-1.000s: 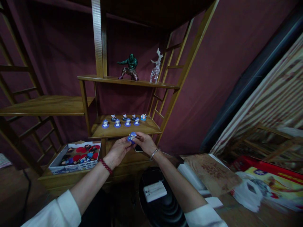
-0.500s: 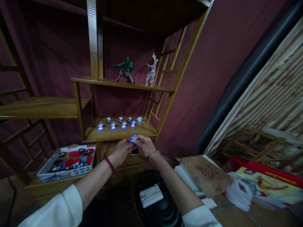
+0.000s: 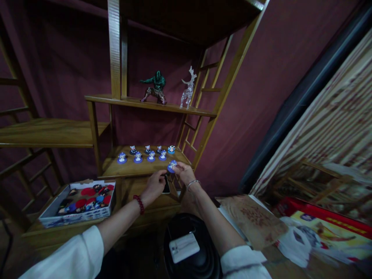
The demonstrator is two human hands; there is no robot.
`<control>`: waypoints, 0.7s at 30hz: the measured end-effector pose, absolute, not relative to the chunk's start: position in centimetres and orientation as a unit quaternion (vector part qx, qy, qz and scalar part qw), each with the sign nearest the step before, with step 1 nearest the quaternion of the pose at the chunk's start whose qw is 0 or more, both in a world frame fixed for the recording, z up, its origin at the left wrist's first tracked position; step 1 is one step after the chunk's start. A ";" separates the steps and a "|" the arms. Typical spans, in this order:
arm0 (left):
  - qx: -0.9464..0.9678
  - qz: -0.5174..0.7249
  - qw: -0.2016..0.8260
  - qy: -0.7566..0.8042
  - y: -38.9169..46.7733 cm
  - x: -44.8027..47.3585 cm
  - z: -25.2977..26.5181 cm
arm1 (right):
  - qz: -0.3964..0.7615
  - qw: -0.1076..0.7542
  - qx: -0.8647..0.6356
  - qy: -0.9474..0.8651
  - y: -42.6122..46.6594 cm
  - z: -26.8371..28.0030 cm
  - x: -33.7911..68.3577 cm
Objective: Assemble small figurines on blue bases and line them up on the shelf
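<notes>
A wooden shelf unit [image 3: 115, 50] bears a green figure [image 3: 157, 82] and a clear deer [image 3: 187, 92]; low on the left sits a patterned box [image 3: 84, 220] of small figures; the right hand [image 3: 186, 174] pinches a purple-based figurine [image 3: 171, 166] near the lower shelf's right front corner; the left hand [image 3: 153, 187], fingers half curled, shows nothing in them, though whether the tips meet I cannot tell; it partly covers a phone [image 3: 166, 188]; four purple-based figures [image 3: 151, 156] stand before four smaller ones [image 3: 148, 149].
</notes>
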State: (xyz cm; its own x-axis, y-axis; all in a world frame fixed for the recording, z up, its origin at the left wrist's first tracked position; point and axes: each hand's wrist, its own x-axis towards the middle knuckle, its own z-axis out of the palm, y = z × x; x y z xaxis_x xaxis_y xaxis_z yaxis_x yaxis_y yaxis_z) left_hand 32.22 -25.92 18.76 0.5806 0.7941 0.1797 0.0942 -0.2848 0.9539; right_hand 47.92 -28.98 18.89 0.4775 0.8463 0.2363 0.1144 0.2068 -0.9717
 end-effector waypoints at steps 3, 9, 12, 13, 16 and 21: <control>0.771 0.335 0.456 0.293 -25.9 32.2 19.2 | 0.274 0.656 -0.565 -0.419 -28.5 18.6 48.5; 0.808 0.371 0.392 0.238 -25.5 32.6 19.0 | 0.267 0.636 -0.580 -0.434 -28.1 18.3 48.5; 0.783 0.390 0.429 0.226 -25.1 32.6 18.4 | 0.274 0.632 -0.575 -0.441 -28.0 18.3 48.1; 0.770 0.395 0.448 0.225 -25.1 32.6 18.3 | 0.276 0.632 -0.573 -0.444 -27.9 18.2 47.9; 0.720 0.402 0.514 0.234 -24.9 32.4 18.2 | 0.283 0.627 -0.569 -0.451 -27.5 18.2 47.3; 0.656 0.398 0.580 0.273 -24.8 32.0 18.4 | 0.284 0.623 -0.564 -0.462 -26.8 18.4 46.6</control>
